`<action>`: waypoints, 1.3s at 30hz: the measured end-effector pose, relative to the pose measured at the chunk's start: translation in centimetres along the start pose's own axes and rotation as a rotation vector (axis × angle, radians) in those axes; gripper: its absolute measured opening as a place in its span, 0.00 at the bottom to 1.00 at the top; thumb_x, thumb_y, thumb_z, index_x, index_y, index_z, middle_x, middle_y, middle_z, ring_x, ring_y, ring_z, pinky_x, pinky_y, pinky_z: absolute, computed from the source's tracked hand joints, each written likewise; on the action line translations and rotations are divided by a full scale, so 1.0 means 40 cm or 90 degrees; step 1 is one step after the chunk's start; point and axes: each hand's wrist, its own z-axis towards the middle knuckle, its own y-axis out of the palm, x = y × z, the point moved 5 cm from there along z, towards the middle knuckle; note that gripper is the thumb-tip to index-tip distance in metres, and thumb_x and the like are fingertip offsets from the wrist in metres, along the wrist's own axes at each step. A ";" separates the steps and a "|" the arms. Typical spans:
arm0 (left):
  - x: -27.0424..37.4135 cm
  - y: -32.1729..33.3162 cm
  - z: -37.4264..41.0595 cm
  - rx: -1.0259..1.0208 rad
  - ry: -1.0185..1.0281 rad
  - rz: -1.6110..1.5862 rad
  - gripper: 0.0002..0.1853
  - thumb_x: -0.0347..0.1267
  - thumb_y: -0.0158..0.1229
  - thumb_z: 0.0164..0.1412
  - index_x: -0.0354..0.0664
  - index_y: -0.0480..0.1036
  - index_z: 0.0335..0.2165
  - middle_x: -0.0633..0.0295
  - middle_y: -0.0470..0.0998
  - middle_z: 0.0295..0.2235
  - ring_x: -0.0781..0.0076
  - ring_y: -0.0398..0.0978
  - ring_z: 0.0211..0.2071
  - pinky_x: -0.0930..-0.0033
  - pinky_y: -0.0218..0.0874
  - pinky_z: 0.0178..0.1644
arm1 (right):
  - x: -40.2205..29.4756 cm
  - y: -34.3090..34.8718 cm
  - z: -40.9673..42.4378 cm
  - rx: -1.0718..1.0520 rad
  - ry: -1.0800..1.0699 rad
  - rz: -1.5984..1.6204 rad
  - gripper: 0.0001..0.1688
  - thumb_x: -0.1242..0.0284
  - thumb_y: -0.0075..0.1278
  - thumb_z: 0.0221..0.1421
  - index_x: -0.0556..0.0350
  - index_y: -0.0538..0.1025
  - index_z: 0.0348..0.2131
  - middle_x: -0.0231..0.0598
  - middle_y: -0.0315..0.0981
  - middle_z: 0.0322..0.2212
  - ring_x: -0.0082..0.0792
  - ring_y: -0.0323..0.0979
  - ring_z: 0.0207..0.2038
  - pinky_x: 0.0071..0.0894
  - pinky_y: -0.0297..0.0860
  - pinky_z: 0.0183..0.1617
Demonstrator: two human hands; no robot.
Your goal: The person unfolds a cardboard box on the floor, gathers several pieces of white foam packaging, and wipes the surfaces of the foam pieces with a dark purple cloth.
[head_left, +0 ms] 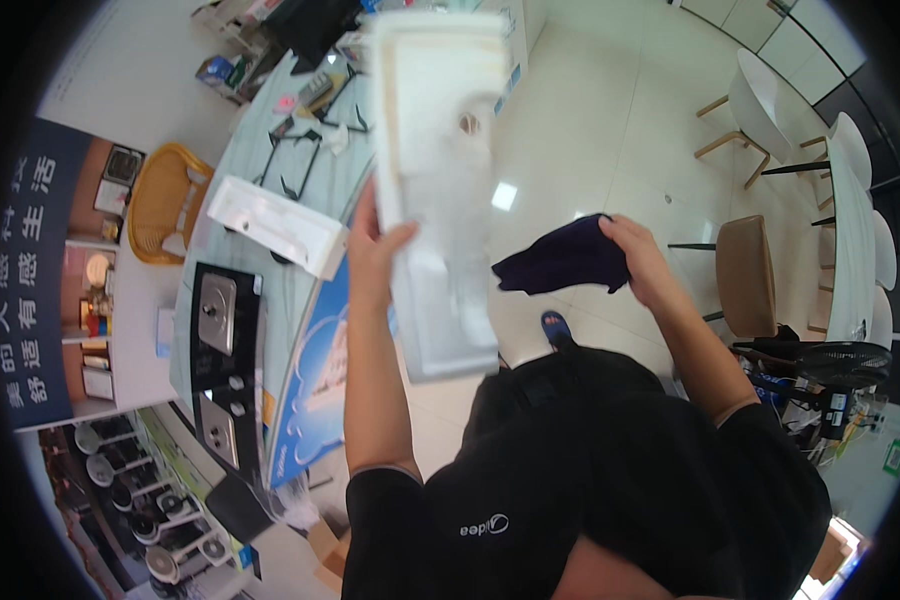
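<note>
My left hand [379,251] grips the left edge of a long white foam packing piece [446,202], held upright in the picture and slightly blurred. The piece has a moulded hollow and a round hole near its upper part. My right hand [634,251] pinches a dark purple cloth [566,259] by its end, and the cloth hangs to the left, apart from the foam. A second white foam piece [277,225] lies across the counter to the left of my left hand. Below it on the counter is a black gas cooktop [226,322] with metal burner areas.
The marble-look counter [259,112] holds black pan supports [311,142] farther up. A rattan chair [166,202] stands behind it. At right are a brown chair [746,277], white chairs [761,105] and a black fan [844,365]. A cardboard box [331,551] sits at lower left.
</note>
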 end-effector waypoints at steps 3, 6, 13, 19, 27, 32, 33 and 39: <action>0.013 0.033 -0.019 -0.090 -0.032 0.021 0.50 0.24 0.65 0.49 0.40 0.55 0.70 0.53 0.74 0.54 0.64 0.74 0.52 0.66 0.65 0.58 | -0.090 0.164 -0.081 -0.064 -0.079 0.032 0.19 0.65 0.53 0.68 0.60 0.78 0.50 0.33 0.81 0.41 0.25 0.77 0.41 0.25 0.72 0.48; 0.038 0.052 -0.026 -0.165 -0.027 0.021 0.51 0.23 0.65 0.49 0.40 0.54 0.71 0.54 0.73 0.55 0.63 0.73 0.54 0.66 0.64 0.59 | -0.176 0.361 -0.129 -0.041 -0.445 -0.105 0.22 0.62 0.55 0.67 0.57 0.77 0.52 0.37 0.80 0.42 0.25 0.75 0.37 0.26 0.72 0.44; 0.069 0.057 -0.064 -0.192 0.034 0.080 0.49 0.25 0.63 0.47 0.40 0.58 0.70 0.54 0.70 0.61 0.64 0.71 0.57 0.65 0.62 0.62 | -0.312 0.604 -0.139 0.290 -0.743 -0.602 0.18 0.62 0.60 0.61 0.57 0.75 0.39 0.46 0.77 0.29 0.47 0.77 0.26 0.39 0.72 0.26; 0.135 0.086 -0.126 -0.174 0.103 0.199 0.51 0.23 0.61 0.45 0.37 0.57 0.70 0.56 0.74 0.56 0.68 0.75 0.50 0.67 0.67 0.54 | -0.542 0.521 -0.091 0.489 -0.664 -0.500 0.23 0.56 0.51 0.65 0.62 0.71 0.34 0.53 0.78 0.20 0.59 0.78 0.26 0.55 0.74 0.29; 0.128 0.079 -0.121 -0.128 0.105 0.194 0.50 0.23 0.63 0.44 0.42 0.60 0.69 0.51 0.71 0.53 0.56 0.71 0.56 0.61 0.60 0.63 | -0.344 0.603 -0.212 0.297 -0.662 -0.491 0.19 0.60 0.54 0.64 0.60 0.70 0.36 0.56 0.78 0.23 0.57 0.79 0.26 0.52 0.75 0.30; 0.197 0.110 -0.163 -0.103 0.223 0.315 0.49 0.23 0.61 0.43 0.40 0.61 0.68 0.54 0.76 0.53 0.65 0.76 0.49 0.65 0.67 0.55 | -0.563 0.469 -0.121 0.444 -0.587 -0.320 0.26 0.57 0.49 0.67 0.68 0.74 0.36 0.69 0.78 0.29 0.68 0.79 0.35 0.57 0.75 0.41; 0.201 0.121 -0.162 -0.110 0.210 0.319 0.50 0.23 0.61 0.42 0.39 0.61 0.68 0.53 0.73 0.56 0.65 0.74 0.51 0.66 0.66 0.56 | -0.563 0.458 -0.122 0.425 -0.567 -0.325 0.26 0.57 0.49 0.67 0.69 0.75 0.37 0.69 0.78 0.30 0.67 0.78 0.36 0.55 0.74 0.42; 0.163 0.095 -0.132 -0.082 0.153 0.198 0.51 0.25 0.63 0.42 0.42 0.61 0.69 0.51 0.70 0.51 0.55 0.72 0.53 0.60 0.62 0.61 | -0.360 0.531 -0.196 0.257 -0.510 -0.328 0.20 0.62 0.54 0.64 0.66 0.76 0.35 0.66 0.77 0.29 0.68 0.76 0.35 0.54 0.73 0.40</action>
